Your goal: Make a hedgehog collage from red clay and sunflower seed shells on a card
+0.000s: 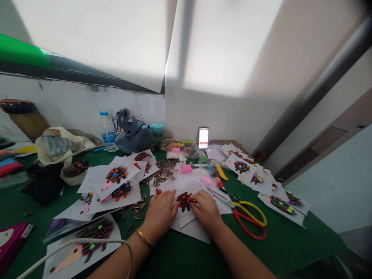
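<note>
Between my two hands lies a small dark hedgehog figure [184, 199] with red dots and seed-like spines, on white paper [187, 221]. My left hand [161, 212] rests on the paper at the figure's left side, thumb near its edge, fingers bent and close together. On the right side, my right hand [205, 211] has thumb and fingertips pinched at the figure's edge; anything between them is too small to tell. A red ball [159, 191] sits just beyond my left hand. Striped seeds [162, 176] are heaped behind the paper.
Scissors [250, 219] with red and yellow handles lie right of my right hand. Finished-looking hedgehog sheets [116, 176] overlap at left, others [283, 205] at right. A white cable [87, 241] crosses the lower left. Bottle [107, 131], blue bag [132, 133] and phone [204, 138] stand behind.
</note>
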The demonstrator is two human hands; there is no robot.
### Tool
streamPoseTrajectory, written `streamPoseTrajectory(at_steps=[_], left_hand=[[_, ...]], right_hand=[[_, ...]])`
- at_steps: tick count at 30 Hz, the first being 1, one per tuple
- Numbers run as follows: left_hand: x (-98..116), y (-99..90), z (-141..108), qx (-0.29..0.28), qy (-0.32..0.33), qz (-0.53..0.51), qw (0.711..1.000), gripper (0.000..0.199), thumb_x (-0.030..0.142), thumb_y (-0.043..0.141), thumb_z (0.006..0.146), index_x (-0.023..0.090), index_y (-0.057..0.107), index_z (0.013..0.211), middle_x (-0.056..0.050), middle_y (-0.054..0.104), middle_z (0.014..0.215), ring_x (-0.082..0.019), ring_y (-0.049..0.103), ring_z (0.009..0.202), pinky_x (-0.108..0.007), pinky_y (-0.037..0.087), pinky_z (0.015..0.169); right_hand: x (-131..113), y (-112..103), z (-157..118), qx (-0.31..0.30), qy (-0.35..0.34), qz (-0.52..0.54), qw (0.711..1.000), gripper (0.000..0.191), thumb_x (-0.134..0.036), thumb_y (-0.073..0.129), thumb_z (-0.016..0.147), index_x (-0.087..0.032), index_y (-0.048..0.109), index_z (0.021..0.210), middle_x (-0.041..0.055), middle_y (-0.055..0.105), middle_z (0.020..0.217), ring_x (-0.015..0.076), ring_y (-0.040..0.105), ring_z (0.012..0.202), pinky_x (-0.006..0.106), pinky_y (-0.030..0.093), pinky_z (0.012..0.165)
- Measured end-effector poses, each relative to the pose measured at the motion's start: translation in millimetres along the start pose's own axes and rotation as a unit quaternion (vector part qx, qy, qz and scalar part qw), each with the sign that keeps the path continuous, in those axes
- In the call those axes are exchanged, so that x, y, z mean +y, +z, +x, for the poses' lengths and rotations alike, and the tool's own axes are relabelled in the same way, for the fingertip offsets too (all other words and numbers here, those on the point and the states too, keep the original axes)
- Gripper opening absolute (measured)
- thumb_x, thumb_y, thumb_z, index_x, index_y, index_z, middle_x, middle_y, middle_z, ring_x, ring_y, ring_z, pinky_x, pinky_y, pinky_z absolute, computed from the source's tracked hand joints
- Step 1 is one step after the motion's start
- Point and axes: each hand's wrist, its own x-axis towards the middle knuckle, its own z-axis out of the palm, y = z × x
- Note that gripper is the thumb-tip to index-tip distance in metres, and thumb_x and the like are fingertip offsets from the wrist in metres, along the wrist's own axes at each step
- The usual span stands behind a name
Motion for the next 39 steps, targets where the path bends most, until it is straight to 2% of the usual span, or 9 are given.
streamPoseTrajectory(at_steps=[9, 15, 21, 27, 31, 39], left_hand=[[2.0, -1.6, -0.2, -0.01, -0.009, 0.007, 1.0, 0.043, 0.035, 0.046, 0.094, 0.016, 0.054, 0.132, -0.013, 0.065, 0.126, -0.028, 0.057, 0.12, -0.044, 0.038, 0.1], [1.6, -3.0, 0.1, -0.02, -0.011, -0.001, 1.0, 0.041, 0.029, 0.042, 0.095, 0.016, 0.053, 0.133, -0.013, 0.065, 0.127, -0.027, 0.055, 0.121, -0.045, 0.038, 0.101], [-7.0, -4.6, 5.9, -0.046, -0.046, -0.062, 0.996, 0.045, 0.012, 0.039, 0.091, 0.014, 0.051, 0.134, -0.014, 0.065, 0.127, -0.024, 0.059, 0.118, -0.041, 0.041, 0.101], [-16.8, -3.8, 12.6, 0.003, -0.117, -0.184, 0.976, 0.045, 0.012, 0.035, 0.091, 0.013, 0.051, 0.133, -0.013, 0.063, 0.13, -0.02, 0.059, 0.12, -0.036, 0.044, 0.103], [-20.8, -4.8, 13.7, 0.028, -0.125, -0.193, 0.973, 0.044, 0.011, 0.038, 0.088, 0.015, 0.055, 0.128, -0.011, 0.065, 0.127, -0.02, 0.06, 0.118, -0.036, 0.044, 0.104], [-19.2, -8.8, 13.1, -0.003, -0.091, -0.114, 0.989, 0.036, 0.012, 0.045, 0.088, 0.019, 0.064, 0.117, -0.008, 0.069, 0.122, -0.022, 0.062, 0.113, -0.038, 0.044, 0.1]], right_hand=[[-0.4, 3.4, 0.5, -0.009, -0.016, -0.021, 1.0, 0.015, -0.012, 0.063, 0.083, -0.021, 0.072, 0.091, 0.005, 0.065, 0.083, 0.0211, 0.059, 0.083, 0.033, 0.047, 0.077], [2.5, 1.2, 0.8, 0.01, -0.024, 0.038, 0.999, 0.021, -0.013, 0.059, 0.082, -0.022, 0.072, 0.095, 0.0049, 0.065, 0.083, 0.0204, 0.059, 0.082, 0.033, 0.048, 0.077], [12.7, -12.2, 3.2, 0.077, 0.055, 0.089, 0.992, 0.025, -0.018, 0.047, 0.088, -0.019, 0.071, 0.098, 0.0065, 0.065, 0.085, 0.0194, 0.061, 0.079, 0.032, 0.05, 0.073], [25.4, -18.3, 5.5, 0.116, 0.092, 0.085, 0.985, 0.027, -0.024, 0.044, 0.091, -0.018, 0.069, 0.102, 0.0097, 0.067, 0.097, 0.0232, 0.063, 0.093, 0.038, 0.05, 0.085], [28.0, -17.0, 5.3, 0.106, 0.101, 0.082, 0.986, 0.029, -0.023, 0.043, 0.092, -0.018, 0.068, 0.103, 0.0099, 0.067, 0.098, 0.0229, 0.063, 0.093, 0.038, 0.05, 0.086], [27.8, -15.3, 4.3, 0.067, 0.118, 0.069, 0.988, 0.032, -0.02, 0.04, 0.09, -0.018, 0.067, 0.106, 0.0076, 0.068, 0.092, 0.0213, 0.065, 0.086, 0.035, 0.052, 0.079]])
